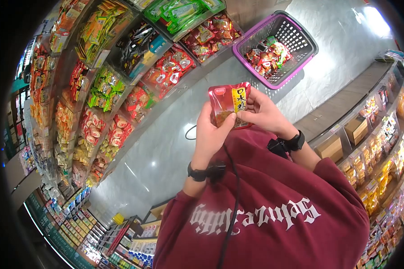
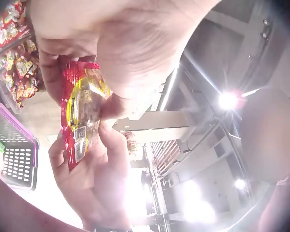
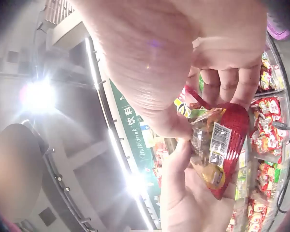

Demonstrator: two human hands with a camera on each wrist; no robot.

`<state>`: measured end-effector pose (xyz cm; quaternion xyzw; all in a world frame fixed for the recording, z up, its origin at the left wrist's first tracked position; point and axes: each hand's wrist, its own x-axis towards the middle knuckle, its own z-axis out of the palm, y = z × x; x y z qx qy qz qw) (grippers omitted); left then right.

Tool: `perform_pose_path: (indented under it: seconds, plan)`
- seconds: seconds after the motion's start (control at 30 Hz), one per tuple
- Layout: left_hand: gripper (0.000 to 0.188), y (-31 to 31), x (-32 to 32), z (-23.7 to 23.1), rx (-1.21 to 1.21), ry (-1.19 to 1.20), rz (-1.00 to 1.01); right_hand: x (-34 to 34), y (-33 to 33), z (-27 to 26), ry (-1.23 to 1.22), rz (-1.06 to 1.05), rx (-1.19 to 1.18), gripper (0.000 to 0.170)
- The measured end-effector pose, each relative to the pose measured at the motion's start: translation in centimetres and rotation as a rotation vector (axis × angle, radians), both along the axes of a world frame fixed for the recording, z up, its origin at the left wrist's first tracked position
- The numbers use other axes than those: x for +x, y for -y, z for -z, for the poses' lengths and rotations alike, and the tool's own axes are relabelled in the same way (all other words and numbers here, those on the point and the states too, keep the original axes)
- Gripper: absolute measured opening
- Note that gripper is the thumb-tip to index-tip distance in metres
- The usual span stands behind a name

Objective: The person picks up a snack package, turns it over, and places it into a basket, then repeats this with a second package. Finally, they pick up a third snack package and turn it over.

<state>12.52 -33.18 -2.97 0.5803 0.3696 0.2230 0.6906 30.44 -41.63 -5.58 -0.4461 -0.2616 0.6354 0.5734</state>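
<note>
A red snack packet [image 1: 221, 102] with a yellow label and dark lettering is held up in front of the body, its printed face toward the head camera. My left hand [image 1: 212, 132] grips its left and lower side, thumb across the front. On the other side, my right hand [image 1: 267, 114] pinches the right edge, its thumb close to the left thumb. In the left wrist view the packet [image 2: 76, 113] appears nearly edge-on between both hands. A barcode and a clear section show on the packet [image 3: 221, 147] in the right wrist view.
A purple-rimmed dark basket [image 1: 306, 71] holding several red and green packets stands on the grey floor [image 1: 161, 148] beyond the hands. Shelves of bagged snacks [image 1: 92, 127] line the left, and another shelf row [image 1: 361, 168] runs along the right. A black cable [image 1: 232, 197] hangs down the sweater.
</note>
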Motion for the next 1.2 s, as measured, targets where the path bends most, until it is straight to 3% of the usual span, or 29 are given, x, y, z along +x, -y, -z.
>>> perform_pose_path:
  seconds: [0.4, 0.5, 0.7, 0.8, 1.0, 1.2]
  plan:
    - [0.039, -4.0, -5.3, 1.0, -0.082, 0.016, 0.046, -3.4, -3.2, -1.0, 0.081, 0.026, -0.07, 0.045]
    - [0.041, -5.0, -6.9, 1.8, -0.134, 0.116, 0.026, -5.5, -4.0, -1.4, 0.088, 0.021, -0.068, 0.042]
    - [0.039, -7.1, -10.0, 3.6, -0.23, 0.139, 0.094, -9.3, -4.6, -1.1, 0.155, 0.01, -0.314, 0.042]
    - [0.037, -8.1, -10.9, 3.8, -0.149, 0.135, 0.141, -10.5, -5.1, -1.7, 0.173, 0.02, -0.355, 0.036]
    - [0.037, -9.2, -12.6, 3.7, -0.083, 0.102, 0.13, -12.5, -6.6, -1.2, 0.204, 0.065, -0.239, 0.043]
    - [0.04, -8.8, -12.4, 4.0, -0.222, 0.245, 0.002, -12.0, -8.0, -1.8, 0.355, -0.009, -0.218, 0.049]
